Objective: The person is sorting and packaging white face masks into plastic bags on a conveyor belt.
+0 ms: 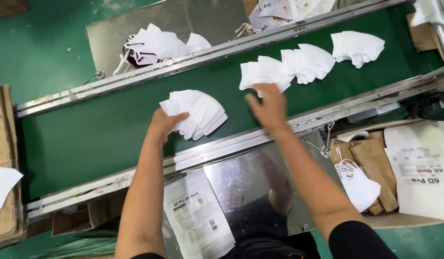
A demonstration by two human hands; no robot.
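My left hand (165,123) grips a fanned stack of white folded masks (199,113) over the green conveyor belt (97,134). My right hand (268,105) reaches across the belt with fingers spread, its fingertips touching the lower edge of another pile of white masks (263,73). Two more mask piles lie further up the belt, one in the middle (309,61) and one at the far right (357,47).
Metal rails (222,50) border the belt on both sides. A shiny steel shelf (241,182) below holds a printed white pouch (199,217). Masks with dark trim (152,47) sit on the far tray. Cardboard boxes with loose masks (361,184) and white bags (423,168) stand at right.
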